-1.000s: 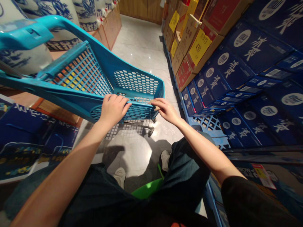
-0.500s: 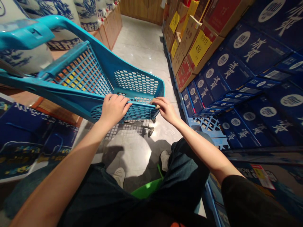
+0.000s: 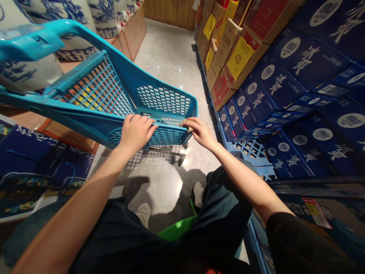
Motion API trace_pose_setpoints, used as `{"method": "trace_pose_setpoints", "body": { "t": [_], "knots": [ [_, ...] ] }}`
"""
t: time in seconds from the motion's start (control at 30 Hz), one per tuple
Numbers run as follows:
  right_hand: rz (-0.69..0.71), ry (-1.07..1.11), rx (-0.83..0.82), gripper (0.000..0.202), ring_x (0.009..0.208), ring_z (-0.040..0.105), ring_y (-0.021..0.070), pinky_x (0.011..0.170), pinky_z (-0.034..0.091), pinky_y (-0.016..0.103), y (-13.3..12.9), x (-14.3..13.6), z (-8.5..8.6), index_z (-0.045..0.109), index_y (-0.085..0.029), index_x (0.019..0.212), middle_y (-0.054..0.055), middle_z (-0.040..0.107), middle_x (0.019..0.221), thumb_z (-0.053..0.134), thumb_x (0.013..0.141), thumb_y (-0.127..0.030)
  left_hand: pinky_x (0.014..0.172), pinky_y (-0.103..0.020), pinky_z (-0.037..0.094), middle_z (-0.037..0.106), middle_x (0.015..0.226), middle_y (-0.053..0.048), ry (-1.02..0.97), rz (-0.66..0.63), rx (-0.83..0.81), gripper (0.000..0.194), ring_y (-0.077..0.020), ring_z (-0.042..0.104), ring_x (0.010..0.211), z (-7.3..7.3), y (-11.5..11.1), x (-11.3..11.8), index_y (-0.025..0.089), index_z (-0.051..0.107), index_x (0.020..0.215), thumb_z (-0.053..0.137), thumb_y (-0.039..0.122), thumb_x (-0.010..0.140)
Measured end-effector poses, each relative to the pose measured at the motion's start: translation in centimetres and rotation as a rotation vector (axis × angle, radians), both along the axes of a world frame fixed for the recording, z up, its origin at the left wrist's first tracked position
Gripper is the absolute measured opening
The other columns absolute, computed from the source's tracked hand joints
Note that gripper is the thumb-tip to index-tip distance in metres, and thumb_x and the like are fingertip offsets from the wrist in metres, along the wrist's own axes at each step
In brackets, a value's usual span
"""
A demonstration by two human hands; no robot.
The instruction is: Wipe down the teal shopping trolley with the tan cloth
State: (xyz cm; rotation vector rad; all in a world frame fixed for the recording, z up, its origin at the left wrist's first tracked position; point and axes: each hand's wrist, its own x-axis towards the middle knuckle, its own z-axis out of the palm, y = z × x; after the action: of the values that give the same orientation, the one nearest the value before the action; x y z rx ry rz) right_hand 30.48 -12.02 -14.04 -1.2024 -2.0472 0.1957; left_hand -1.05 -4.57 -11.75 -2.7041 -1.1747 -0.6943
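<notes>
A blue plastic shopping cart [image 3: 162, 97] with lattice walls stands sideways in front of me, its handle at the upper left. My left hand [image 3: 137, 131] rests over the near rim of the basket, fingers curled across it. Near the rim's right corner is my right hand [image 3: 199, 131], with a small brownish cloth-like piece [image 3: 185, 124] between its fingers and the rim. The basket's visible floor shows no goods.
Blue cartons [image 3: 291, 80] and brown boxes [image 3: 225, 55] are stacked on pallets at the right. White-and-blue jars [image 3: 104, 17] line the left. A green object [image 3: 176, 228] lies between my legs on the tiled floor [image 3: 168, 49].
</notes>
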Motion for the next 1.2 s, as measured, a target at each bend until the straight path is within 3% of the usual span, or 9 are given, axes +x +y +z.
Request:
{"method": "trace_pose_setpoints", "body": {
  "t": [0.17, 0.3, 0.4, 0.53, 0.63, 0.83, 1.07, 1.2],
  "knots": [
    [0.085, -0.010, 0.002, 0.049, 0.141, 0.064, 0.0282, 0.121, 0.055, 0.052, 0.2, 0.2, -0.5, 0.073, -0.026, 0.141, 0.014, 0.069, 0.148, 0.051, 0.101, -0.009, 0.105, -0.054, 0.042, 0.080, 0.110, -0.014, 0.006, 0.001, -0.005, 0.033, -0.0366, 0.067, 0.110, 0.0, -0.1, -0.1, 0.022, 0.079, 0.114, 0.050, 0.040, 0.111],
    [-0.022, 0.049, -0.048, 0.050, 0.133, 0.069, 0.0285, 0.117, 0.057, 0.048, 1.7, 2.3, 0.0, 0.077, -0.024, 0.132, 0.013, 0.073, 0.139, 0.050, 0.095, -0.005, 0.104, -0.054, 0.042, 0.080, 0.109, -0.014, 0.004, 0.002, 0.002, 0.033, -0.0365, 0.068, 0.111, -0.1, 0.1, 0.0, 0.023, 0.079, 0.116, 0.051, 0.039, 0.111],
    [-0.084, 0.044, -0.055, 0.046, 0.134, 0.068, 0.0295, 0.117, 0.056, 0.049, 1.7, 2.3, 0.1, 0.078, -0.023, 0.128, 0.014, 0.072, 0.140, 0.052, 0.095, -0.005, 0.104, -0.054, 0.043, 0.081, 0.110, -0.014, 0.019, 0.003, 0.023, 0.034, -0.0363, 0.068, 0.110, -0.1, 0.1, 0.1, 0.022, 0.078, 0.115, 0.049, 0.040, 0.112],
    [0.018, 0.009, -0.018, 0.040, 0.135, 0.068, 0.0286, 0.117, 0.056, 0.050, 0.6, 0.8, -0.1, 0.076, -0.025, 0.133, 0.015, 0.072, 0.142, 0.054, 0.103, -0.013, 0.104, -0.053, 0.043, 0.081, 0.110, -0.014, 0.040, 0.002, 0.045, 0.036, -0.0358, 0.068, 0.110, -0.2, 0.1, 0.0, 0.021, 0.079, 0.117, 0.048, 0.040, 0.113],
    [0.054, 0.008, -0.022, 0.041, 0.134, 0.069, 0.0280, 0.117, 0.057, 0.050, 0.7, 1.1, -0.1, 0.076, -0.026, 0.134, 0.013, 0.073, 0.141, 0.054, 0.102, -0.013, 0.104, -0.053, 0.043, 0.081, 0.110, -0.015, 0.046, 0.001, 0.046, 0.037, -0.0361, 0.068, 0.110, -0.2, 0.0, -0.1, 0.020, 0.078, 0.118, 0.047, 0.040, 0.113],
    [-0.101, 0.041, -0.026, 0.051, 0.132, 0.070, 0.0285, 0.115, 0.058, 0.048, 2.1, 3.0, -0.2, 0.079, -0.025, 0.129, 0.013, 0.073, 0.138, 0.051, 0.091, -0.005, 0.105, -0.053, 0.042, 0.081, 0.111, -0.014, 0.028, 0.006, 0.023, 0.035, -0.0360, 0.068, 0.111, -0.1, 0.1, 0.1, 0.021, 0.079, 0.118, 0.049, 0.039, 0.112],
    [0.063, -0.010, -0.002, 0.043, 0.132, 0.070, 0.0271, 0.115, 0.058, 0.048, 0.5, 0.9, 0.1, 0.077, -0.026, 0.133, 0.013, 0.074, 0.139, 0.052, 0.101, -0.013, 0.105, -0.052, 0.044, 0.081, 0.112, -0.014, 0.053, 0.008, 0.042, 0.034, -0.0355, 0.069, 0.111, -0.1, -0.1, 0.0, 0.021, 0.077, 0.117, 0.049, 0.039, 0.113],
    [0.023, 0.010, -0.028, 0.044, 0.132, 0.069, 0.0280, 0.117, 0.057, 0.049, 1.3, 2.0, 0.2, 0.078, -0.025, 0.129, 0.013, 0.074, 0.139, 0.052, 0.097, -0.010, 0.103, -0.052, 0.045, 0.081, 0.111, -0.015, 0.066, 0.002, 0.066, 0.035, -0.0360, 0.069, 0.110, -0.1, -0.1, 0.0, 0.020, 0.077, 0.118, 0.048, 0.039, 0.113]
  ]
}}
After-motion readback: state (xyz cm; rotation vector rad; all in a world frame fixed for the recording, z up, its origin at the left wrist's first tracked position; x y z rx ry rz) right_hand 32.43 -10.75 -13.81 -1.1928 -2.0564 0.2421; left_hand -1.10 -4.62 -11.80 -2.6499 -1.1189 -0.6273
